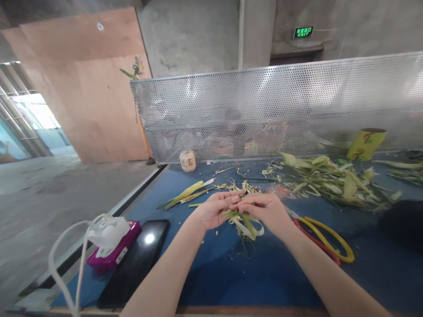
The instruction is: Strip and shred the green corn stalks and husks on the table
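Observation:
Near the middle of the blue tabletop, my left hand (pixel 214 209) and my right hand (pixel 264 209) meet with their fingertips pinched together. Between them are strips of pale green leaf (pixel 246 226) that look like corn husk, hanging and curling below the fingers. What exactly lies between the fingertips is partly hidden. Just behind the hands sits a small heap of dry husk scraps (pixel 247 187). Scissors (pixel 325 240) with one red and one yellow handle lie beside my right forearm, their blades partly covered. Several long husk leaves (pixel 188 193) rest to the left of my left hand.
A large pile of husks (pixel 337 178) spreads at the right, with a yellow can (pixel 366 144) behind it. A small round jar (pixel 187 161) stands near the perforated metal screen (pixel 264 110). At the left lie a black phone (pixel 139 259) and a purple power strip (pixel 114 253) with white cables.

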`<state>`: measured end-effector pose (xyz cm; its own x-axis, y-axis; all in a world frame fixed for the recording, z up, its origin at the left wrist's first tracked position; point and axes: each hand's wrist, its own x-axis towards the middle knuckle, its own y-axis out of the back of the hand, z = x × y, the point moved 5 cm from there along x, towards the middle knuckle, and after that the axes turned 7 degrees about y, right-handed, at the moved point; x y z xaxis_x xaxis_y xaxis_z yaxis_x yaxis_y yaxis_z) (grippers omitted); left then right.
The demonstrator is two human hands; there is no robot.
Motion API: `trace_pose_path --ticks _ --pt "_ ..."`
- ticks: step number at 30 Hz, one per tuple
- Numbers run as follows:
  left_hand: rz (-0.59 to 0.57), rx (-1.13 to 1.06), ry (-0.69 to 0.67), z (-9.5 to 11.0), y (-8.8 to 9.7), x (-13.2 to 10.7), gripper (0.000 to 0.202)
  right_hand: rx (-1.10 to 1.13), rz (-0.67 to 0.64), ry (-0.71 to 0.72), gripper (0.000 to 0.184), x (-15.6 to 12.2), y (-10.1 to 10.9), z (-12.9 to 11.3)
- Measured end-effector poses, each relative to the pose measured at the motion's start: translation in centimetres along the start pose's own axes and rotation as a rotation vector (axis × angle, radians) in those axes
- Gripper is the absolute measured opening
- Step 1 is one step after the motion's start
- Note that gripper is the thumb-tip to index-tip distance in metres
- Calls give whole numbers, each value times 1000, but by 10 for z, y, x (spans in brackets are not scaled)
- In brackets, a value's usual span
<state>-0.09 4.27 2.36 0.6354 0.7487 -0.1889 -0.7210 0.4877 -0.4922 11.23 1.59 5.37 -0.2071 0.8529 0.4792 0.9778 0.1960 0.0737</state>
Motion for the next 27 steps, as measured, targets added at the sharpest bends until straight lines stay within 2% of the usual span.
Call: trace_pose_path --ticks 6,14,17,21,27 --pt "-68 33 75 2 -4 -7 34 -35 -62 -27 12 -3 0 -1" --pt "-37 47 124 6 -7 -11 32 -62 -126 -109 13 -4 4 10" --pt "-5 78 38 10 -9 -12 36 19 -150 -158 12 -3 5 14" --pt "52 191 -135 18 -13 -14 45 134 -99 -196 13 -2 7 13" --pt "140 367 -357 30 -19 -20 50 92 0 -192 15 0 12 6"
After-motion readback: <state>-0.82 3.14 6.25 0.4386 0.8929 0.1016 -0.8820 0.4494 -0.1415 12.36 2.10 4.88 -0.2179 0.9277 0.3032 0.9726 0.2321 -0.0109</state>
